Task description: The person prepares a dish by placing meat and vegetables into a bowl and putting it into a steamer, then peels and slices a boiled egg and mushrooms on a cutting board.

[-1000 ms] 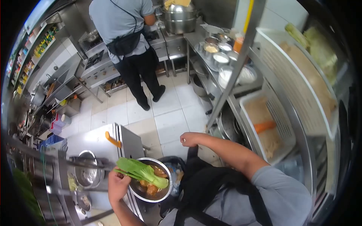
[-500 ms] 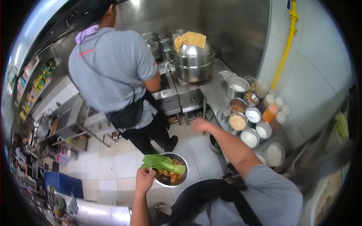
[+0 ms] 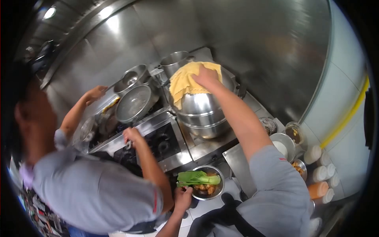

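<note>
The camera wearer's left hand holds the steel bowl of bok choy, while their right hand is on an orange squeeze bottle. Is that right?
No, the right hand's place is wrong: the head view shows the right hand on the yellow cloth over the steamer's domed lid. The left hand does hold the steel bowl of bok choy.

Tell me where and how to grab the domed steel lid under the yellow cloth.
Grip the domed steel lid by its crown from above, probably through the yellow cloth, where the right hand rests; the lid's visible side slopes smoothly. Any knob is hidden.
</note>
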The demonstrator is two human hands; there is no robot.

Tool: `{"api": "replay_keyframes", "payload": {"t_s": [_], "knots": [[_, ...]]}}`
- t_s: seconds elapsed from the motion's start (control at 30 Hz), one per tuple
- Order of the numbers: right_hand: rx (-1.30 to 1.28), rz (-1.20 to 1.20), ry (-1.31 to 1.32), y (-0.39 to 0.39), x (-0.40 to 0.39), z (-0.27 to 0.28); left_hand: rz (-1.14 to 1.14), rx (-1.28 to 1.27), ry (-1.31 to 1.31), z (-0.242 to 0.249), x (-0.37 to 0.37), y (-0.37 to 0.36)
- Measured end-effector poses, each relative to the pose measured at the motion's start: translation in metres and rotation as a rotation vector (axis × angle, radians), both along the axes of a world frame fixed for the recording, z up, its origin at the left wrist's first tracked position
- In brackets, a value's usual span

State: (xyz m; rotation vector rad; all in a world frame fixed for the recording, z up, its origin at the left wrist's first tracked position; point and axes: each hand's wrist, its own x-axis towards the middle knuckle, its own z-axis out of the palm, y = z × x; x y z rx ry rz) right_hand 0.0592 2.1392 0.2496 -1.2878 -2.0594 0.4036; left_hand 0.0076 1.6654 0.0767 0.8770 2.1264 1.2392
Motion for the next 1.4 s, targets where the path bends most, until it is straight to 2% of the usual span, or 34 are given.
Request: {"api": "replay_keyframes", "payload": {"t_s": [0.07, 0.13, 0.17, 0.23, 0.33, 0.37, 0.4, 0.43, 0.47, 0.5, 0.53, 0.57, 0.6, 0.67, 0.73, 0.77, 0.83, 0.87, 0.9, 0.97, 1.0, 1.03, 1.1, 1.17, 1.23, 1.27, 1.33, 1.4], "knots": [[0.003, -0.053, -0.153, 0.037, -0.026, 0.006, -0.019, -0.084, 0.01, 0.002, -0.004, 0.045], [0.03, 0.004, -0.162, 0.061, -0.042, 0.01, -0.028, 0.13, -0.155, -0.009, -0.006, 0.073], [0.006, 0.016, -0.181, 0.065, -0.043, 0.015, 0.006, 0.069, -0.219, 0.003, 0.002, 0.085], [-0.031, 0.094, -0.176, 0.067, -0.035, 0.024, 0.006, 0.025, -0.164, -0.016, -0.006, 0.101], [0.057, 0.007, -0.127, 0.096, -0.03, 0.029, -0.01, 0.027, -0.131, -0.018, -0.013, 0.114], [0.046, -0.03, -0.114, 0.101, -0.016, 0.048, 0.02, 0.045, -0.12, -0.014, -0.015, 0.114], [0.052, -0.03, -0.068, 0.111, 0.002, 0.067, 0.032, 0.066, -0.182, 0.001, -0.017, 0.116], [-0.033, 0.18, 0.042, 0.133, 0.025, 0.081, 0.046, 0.087, -0.243, 0.016, -0.019, 0.119], [0.057, -0.082, 0.118, 0.106, 0.048, 0.115, 0.079, 0.131, -0.257, 0.018, -0.021, 0.123], [0.076, -0.011, 0.197, 0.124, 0.072, 0.126, 0.111, 0.176, -0.269, 0.019, -0.023, 0.128], [0.022, 0.017, 0.273, 0.107, 0.092, 0.144, 0.13, 0.223, -0.264, 0.023, -0.028, 0.136], [-0.073, 0.208, 0.654, 0.079, 0.096, 0.145, 0.139, 0.275, -0.247, 0.03, -0.037, 0.15], [-0.052, 0.207, 0.705, 0.084, 0.105, 0.152, 0.134, 0.332, -0.215, 0.038, -0.042, 0.165], [0.054, 0.19, 0.623, 0.106, 0.123, 0.155, 0.101, 0.435, -0.159, 0.054, -0.054, 0.201], [0.264, -0.057, 0.483, 0.112, 0.135, 0.154, 0.0, 0.385, -0.109, 0.068, -0.078, 0.244], [0.35, -0.136, 0.317, 0.136, 0.144, 0.153, -0.024, 0.288, -0.063, 0.08, -0.089, 0.268], [0.371, -0.175, 0.304, 0.143, 0.149, 0.134, -0.083, 0.258, -0.133, 0.092, -0.096, 0.324], [0.395, -0.213, 0.288, 0.142, 0.151, 0.131, -0.13, 0.273, -0.2, 0.086, -0.106, 0.352], [0.334, -0.258, 0.24, 0.141, 0.151, 0.132, -0.14, 0.144, -0.125, 0.082, -0.114, 0.376], [0.308, -0.284, 0.195, 0.133, 0.153, 0.122, -0.125, 0.068, -0.064, 0.067, -0.109, 0.419], [0.277, -0.31, 0.137, 0.129, 0.151, 0.12, -0.128, 0.102, -0.135, 0.049, -0.116, 0.439], [0.336, -0.202, 0.046, 0.177, 0.163, 0.105, -0.142, 0.008, -0.072, 0.039, -0.116, 0.453], [0.355, -0.208, 0.017, 0.179, 0.16, 0.095, -0.143, -0.116, -0.031, 0.011, -0.122, 0.477], [0.423, -0.212, 0.032, 0.169, 0.15, 0.082, -0.143, -0.197, -0.041, 0.011, -0.133, 0.491], [0.386, -0.175, 0.01, 0.161, 0.135, 0.075, -0.875, -0.584, 1.08, 0.034, -0.146, 0.485], [0.352, -0.138, -0.012, 0.159, 0.127, 0.072, -0.874, -0.591, 1.074, 0.041, -0.146, 0.471], [0.344, -0.11, -0.006, 0.156, 0.102, 0.063, -0.27, 0.007, 0.715, 0.068, -0.131, 0.419], [0.262, -0.001, -0.06, 0.147, 0.073, 0.055, -0.28, 0.156, 0.373, 0.102, -0.114, 0.353]]}}
